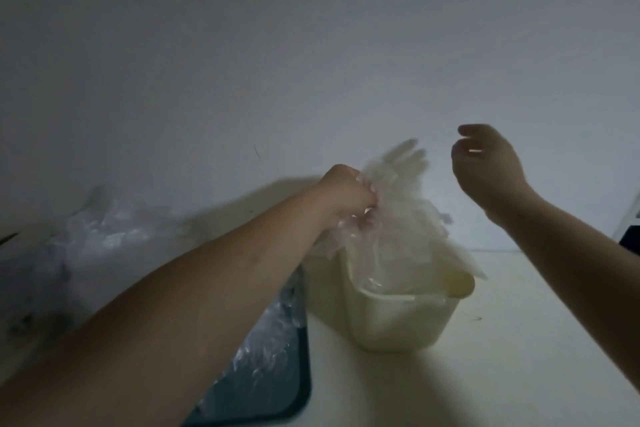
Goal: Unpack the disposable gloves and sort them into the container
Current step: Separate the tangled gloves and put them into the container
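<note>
Left hand (pixel 346 198) clenches a bunch of clear disposable gloves (pixel 391 218) directly above the pale container (pixel 398 319) on the worktop (pixel 485 374), lower ends already inside, evidently to feed them in. Right hand (pixel 485 166), fingers loosely curled and apparently empty, hovers to the right, probably ready to tuck strays.

The bunch of thin translucent plastic gloves (pixel 391 218) is colourless, turning milky white where layers overlap. The rectangular cream plastic container (pixel 398 322), right of centre, has pale cream walls, unpatterned, with one brighter yellow patch (pixel 459 282) at its far right rim. The flat countertop (pixel 485 374), near right, is plain off-white. The dark tray (pixel 307 364), near left, is slate-blue inside with a black rim. The crumpled clear plastic film (pixel 104 236), far left, shows greyish-white glints. The far wall (pixel 311 45) is uniform pale grey.
</note>
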{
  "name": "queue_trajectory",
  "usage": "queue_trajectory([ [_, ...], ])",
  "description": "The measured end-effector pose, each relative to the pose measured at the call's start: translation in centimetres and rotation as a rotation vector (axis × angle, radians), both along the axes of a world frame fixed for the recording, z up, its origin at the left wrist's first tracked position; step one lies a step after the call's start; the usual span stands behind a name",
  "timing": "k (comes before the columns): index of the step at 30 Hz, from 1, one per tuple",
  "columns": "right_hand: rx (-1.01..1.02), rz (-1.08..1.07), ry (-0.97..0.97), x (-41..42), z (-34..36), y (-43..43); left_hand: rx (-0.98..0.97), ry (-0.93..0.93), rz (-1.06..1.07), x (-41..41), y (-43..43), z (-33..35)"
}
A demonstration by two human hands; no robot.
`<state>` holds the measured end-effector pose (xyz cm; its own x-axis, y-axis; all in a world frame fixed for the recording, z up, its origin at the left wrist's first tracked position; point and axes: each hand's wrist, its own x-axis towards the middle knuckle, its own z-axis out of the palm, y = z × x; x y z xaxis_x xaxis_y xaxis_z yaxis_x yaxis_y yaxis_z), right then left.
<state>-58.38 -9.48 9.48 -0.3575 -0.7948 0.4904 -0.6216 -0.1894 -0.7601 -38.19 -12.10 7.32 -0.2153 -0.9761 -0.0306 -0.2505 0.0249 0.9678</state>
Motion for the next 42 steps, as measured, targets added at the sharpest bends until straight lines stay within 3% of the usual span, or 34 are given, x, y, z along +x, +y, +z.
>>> queue_trajectory([
  [3,0.113,0.221,0.111,1.5,0.8,3.0,0.065,-0.129,0.02,-1.5,-1.5,-1.3],
  [5,0.375,0.411,0.209,3.5,-0.1,4.3,0.112,-0.084,0.03,-2.2,-1.8,-1.5],
  [7,0.581,0.491,0.433,5.0,-1.7,4.4,0.123,-0.042,0.054,-2.4,-1.9,-1.8],
  [10,0.722,0.467,0.682,6.4,-3.7,3.0,0.026,0.046,0.173,-0.9,-2.0,-1.9],
  [12,0.842,0.47,0.729,6.9,-4.9,1.9,-0.039,0.102,0.252,1.2,-1.7,-1.9],
  [17,1.004,0.441,0.94,8.2,-7.8,0.2,-0.106,0.073,0.172,7.2,2.1,-2.4],
  [19,1.015,0.418,0.971,8.5,-7.3,0.4,-0.087,-0.007,0.12,9.7,4.1,-2.8],
  [24,0.775,0.311,1.004,10.0,-2.2,2.9,-0.291,-0.526,0.133,16.7,7.5,-5.8],
  [27,0.43,0.143,0.997,12.7,-0.5,5.0,-0.382,-0.693,0.182,19.8,8.9,-7.9],
  [30,0.204,0.242,0.872,16.6,-1.5,6.2,-0.384,-0.754,0.227,22.0,9.7,-10.1],
  [35,0.365,0.625,0.405,21.8,-7.3,5.7,-0.218,-0.62,0.254,24.3,10.3,-12.9],
  [40,0.399,0.584,0.149,24.0,-13.4,3.5,-0.296,-0.426,0.384,24.8,9.9,-13.6],
  [42,0.377,0.529,0.105,24.6,-14.3,2.4,-0.394,-0.47,0.468,25.3,8.7,-13.4],
])
